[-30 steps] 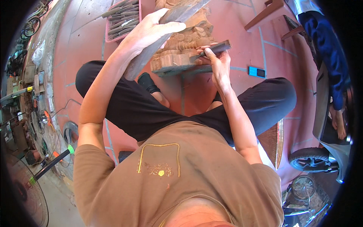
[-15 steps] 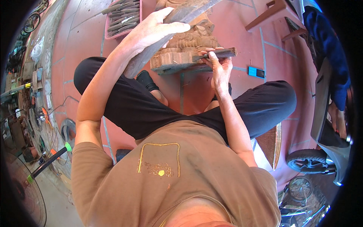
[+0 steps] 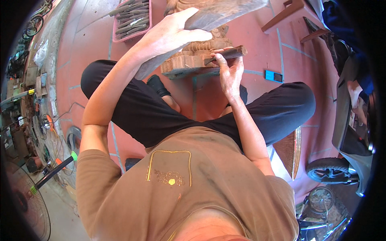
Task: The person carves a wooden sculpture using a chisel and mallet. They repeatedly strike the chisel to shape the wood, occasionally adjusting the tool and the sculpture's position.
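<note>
My left hand (image 3: 171, 36) is closed round a long, heavy wooden club (image 3: 231, 14), its thick end reaching over a brown wood carving (image 3: 183, 61) on the floor. In my right hand (image 3: 231, 76) is a chisel (image 3: 234, 52) with a dark wooden handle. The fingers pinch it low, and its blade points left at the near edge of the carving's base. Whether the blade tip touches the wood, I cannot tell. The club hangs above the carving and hides part of its figured top, apart from the chisel.
A pink basket (image 3: 150, 24) of chisels stands beyond my left arm. A blue phone (image 3: 274, 76) lies on the red tiles (image 3: 257, 48) to the right. A plastic stool (image 3: 291, 18) stands at the far right, near another person's bare foot (image 3: 354, 91). A fan (image 3: 34, 201) is at lower left.
The club has swung rightward and slightly up with my left hand. The chisel has shifted a little left, its handle end now raised more. At the right edge the other person has moved.
</note>
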The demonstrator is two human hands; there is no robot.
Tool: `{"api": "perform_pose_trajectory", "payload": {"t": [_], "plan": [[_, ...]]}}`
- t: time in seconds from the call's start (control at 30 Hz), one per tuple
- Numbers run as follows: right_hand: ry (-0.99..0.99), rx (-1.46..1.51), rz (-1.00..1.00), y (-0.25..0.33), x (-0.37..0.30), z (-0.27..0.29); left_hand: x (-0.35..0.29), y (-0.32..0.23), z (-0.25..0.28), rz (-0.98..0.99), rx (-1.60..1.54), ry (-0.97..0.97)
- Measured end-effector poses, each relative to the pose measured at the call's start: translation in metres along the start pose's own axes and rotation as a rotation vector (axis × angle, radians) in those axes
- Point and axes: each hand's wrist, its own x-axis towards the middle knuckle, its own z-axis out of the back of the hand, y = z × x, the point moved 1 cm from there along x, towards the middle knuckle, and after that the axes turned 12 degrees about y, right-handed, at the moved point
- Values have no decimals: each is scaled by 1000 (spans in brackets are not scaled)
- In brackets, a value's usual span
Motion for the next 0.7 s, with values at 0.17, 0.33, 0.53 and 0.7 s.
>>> {"api": "perform_pose_trajectory", "payload": {"t": [0.17,0.33,0.53,0.7], "plan": [[-15,32,-8,0,0,0,6,-19,2,-303,133,-23],[-30,-104,-10,13,-1,-4,0,-43,-11,-249,293,-21],[-8,-396,108,17,-3,-7,3,-50,-8,40,560,336],[-10,-272,31,6,2,-3,3,-43,-2,-36,613,273]]}}
